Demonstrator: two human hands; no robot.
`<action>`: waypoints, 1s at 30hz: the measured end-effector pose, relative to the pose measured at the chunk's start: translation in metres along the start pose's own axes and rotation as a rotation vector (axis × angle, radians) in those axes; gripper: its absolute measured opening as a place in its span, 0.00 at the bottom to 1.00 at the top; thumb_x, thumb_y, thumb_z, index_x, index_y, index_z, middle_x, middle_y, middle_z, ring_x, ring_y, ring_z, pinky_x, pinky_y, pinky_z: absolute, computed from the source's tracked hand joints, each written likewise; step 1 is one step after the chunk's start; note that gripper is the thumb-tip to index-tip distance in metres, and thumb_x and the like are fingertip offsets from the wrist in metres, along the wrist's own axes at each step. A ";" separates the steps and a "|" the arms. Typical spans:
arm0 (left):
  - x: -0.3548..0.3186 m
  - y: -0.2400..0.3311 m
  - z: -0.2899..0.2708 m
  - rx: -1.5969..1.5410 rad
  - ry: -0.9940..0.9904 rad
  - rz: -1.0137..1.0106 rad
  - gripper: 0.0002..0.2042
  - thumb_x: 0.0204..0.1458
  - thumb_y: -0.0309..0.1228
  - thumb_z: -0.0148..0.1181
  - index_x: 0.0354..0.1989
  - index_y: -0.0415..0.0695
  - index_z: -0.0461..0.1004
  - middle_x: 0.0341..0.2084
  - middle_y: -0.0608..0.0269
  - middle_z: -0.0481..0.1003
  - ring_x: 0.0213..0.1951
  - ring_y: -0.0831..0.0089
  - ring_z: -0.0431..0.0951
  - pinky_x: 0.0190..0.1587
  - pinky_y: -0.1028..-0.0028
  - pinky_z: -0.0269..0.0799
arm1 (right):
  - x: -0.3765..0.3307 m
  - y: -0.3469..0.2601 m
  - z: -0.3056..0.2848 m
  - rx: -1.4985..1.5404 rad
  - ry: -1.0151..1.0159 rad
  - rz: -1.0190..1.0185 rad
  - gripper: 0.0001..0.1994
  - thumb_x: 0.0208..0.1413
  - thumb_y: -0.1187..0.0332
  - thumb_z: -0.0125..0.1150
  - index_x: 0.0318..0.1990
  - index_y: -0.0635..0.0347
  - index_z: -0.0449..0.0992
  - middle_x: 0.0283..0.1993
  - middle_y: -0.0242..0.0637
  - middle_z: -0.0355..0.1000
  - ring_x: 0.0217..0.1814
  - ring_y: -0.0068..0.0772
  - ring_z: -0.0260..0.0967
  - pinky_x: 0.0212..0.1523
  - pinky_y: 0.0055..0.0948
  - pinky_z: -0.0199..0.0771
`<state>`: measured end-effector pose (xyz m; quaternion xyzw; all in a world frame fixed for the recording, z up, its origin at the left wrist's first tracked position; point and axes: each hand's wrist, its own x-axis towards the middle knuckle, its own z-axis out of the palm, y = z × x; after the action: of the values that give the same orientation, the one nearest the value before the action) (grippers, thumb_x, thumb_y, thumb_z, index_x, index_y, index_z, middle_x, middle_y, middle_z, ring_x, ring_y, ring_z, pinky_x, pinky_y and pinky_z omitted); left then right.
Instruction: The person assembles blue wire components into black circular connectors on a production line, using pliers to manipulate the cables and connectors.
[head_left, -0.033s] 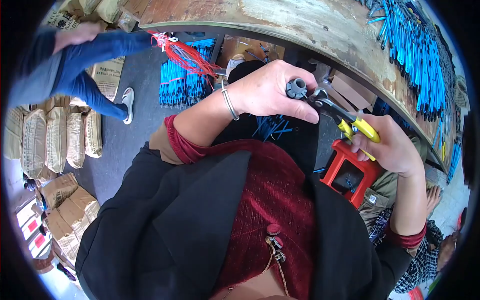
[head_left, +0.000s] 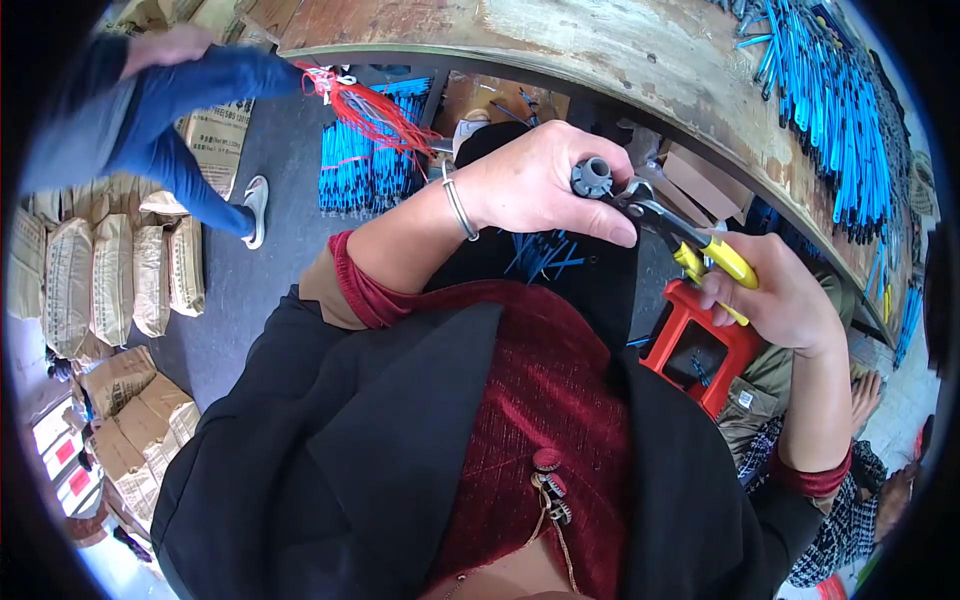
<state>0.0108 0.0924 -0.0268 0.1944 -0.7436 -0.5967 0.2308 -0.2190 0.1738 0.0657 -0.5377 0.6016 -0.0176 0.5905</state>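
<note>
Between the thumb and fingers of my left hand [head_left: 535,185] is a dark grey round part [head_left: 592,178] with a ribbed rim and a hole in its end. My right hand [head_left: 785,295] is closed around the yellow handles of a pair of pliers [head_left: 732,262]. Their metal jaws reach in beside the grey part, close to my left thumb tip. What exactly the jaws grip is hidden by the fingers. Below my hands, thin blue strips [head_left: 540,255] lie on the dark cloth over my lap.
A wooden table [head_left: 570,35] runs across the far side, with a heap of blue strips [head_left: 835,130] at right. Red cords [head_left: 375,115] hang near bundled blue strips [head_left: 350,165]. A red stool [head_left: 690,340] stands at right. Paper sacks [head_left: 110,275] and another person [head_left: 180,130] are at left.
The pliers' handles and my right hand have shifted very slightly. My left hand keeps its place. At the left, the other person's upper body and arm have moved a little.
</note>
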 end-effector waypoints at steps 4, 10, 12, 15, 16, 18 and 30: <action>0.002 -0.002 0.002 0.093 0.048 0.034 0.14 0.36 0.32 0.71 0.27 0.40 0.73 0.19 0.71 0.70 0.24 0.83 0.67 0.27 0.81 0.63 | 0.002 0.004 0.008 0.038 0.052 -0.036 0.08 0.52 0.75 0.51 0.40 0.66 0.68 0.21 0.32 0.68 0.21 0.21 0.66 0.24 0.21 0.66; 0.004 -0.009 0.002 0.083 0.234 -0.032 0.13 0.35 0.31 0.70 0.27 0.40 0.74 0.20 0.69 0.71 0.25 0.82 0.69 0.30 0.81 0.65 | 0.014 -0.004 0.036 -0.164 0.200 -0.035 0.06 0.54 0.72 0.51 0.36 0.67 0.67 0.22 0.33 0.68 0.21 0.19 0.65 0.24 0.18 0.66; 0.007 -0.011 -0.001 0.102 0.250 -0.028 0.13 0.35 0.31 0.70 0.28 0.40 0.74 0.21 0.69 0.72 0.26 0.81 0.70 0.30 0.81 0.66 | 0.024 0.009 0.043 -0.189 0.275 -0.138 0.08 0.55 0.71 0.50 0.39 0.67 0.66 0.22 0.32 0.67 0.21 0.19 0.64 0.24 0.19 0.66; 0.005 -0.013 -0.011 0.048 0.135 0.007 0.16 0.36 0.29 0.69 0.35 0.41 0.73 0.26 0.64 0.74 0.29 0.78 0.72 0.33 0.79 0.68 | 0.034 0.019 0.040 -0.225 0.338 -0.215 0.10 0.55 0.70 0.50 0.41 0.67 0.66 0.22 0.33 0.67 0.21 0.20 0.65 0.24 0.20 0.66; 0.004 -0.014 -0.012 0.054 0.134 0.005 0.16 0.36 0.29 0.69 0.35 0.41 0.73 0.26 0.64 0.74 0.29 0.78 0.72 0.33 0.79 0.68 | 0.036 0.022 0.037 -0.250 0.364 -0.237 0.11 0.55 0.69 0.51 0.42 0.67 0.66 0.23 0.33 0.67 0.21 0.21 0.65 0.25 0.21 0.66; 0.000 -0.022 -0.013 -0.220 0.130 0.029 0.20 0.37 0.27 0.67 0.41 0.40 0.71 0.30 0.61 0.74 0.32 0.75 0.73 0.37 0.77 0.69 | 0.043 0.032 0.039 -0.273 0.389 -0.264 0.12 0.55 0.69 0.51 0.43 0.67 0.66 0.24 0.33 0.67 0.21 0.22 0.65 0.25 0.22 0.66; -0.008 -0.039 -0.017 -0.405 -0.038 -0.049 0.22 0.37 0.29 0.66 0.44 0.39 0.68 0.31 0.62 0.73 0.38 0.72 0.72 0.46 0.72 0.66 | 0.063 0.087 0.072 0.766 0.310 -0.738 0.26 0.48 0.69 0.54 0.55 0.66 0.54 0.41 0.39 0.62 0.41 0.30 0.65 0.39 0.29 0.69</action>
<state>0.0274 0.0748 -0.0625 0.1507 -0.6075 -0.7431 0.2365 -0.2041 0.2128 -0.0566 -0.4508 0.4039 -0.5199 0.6028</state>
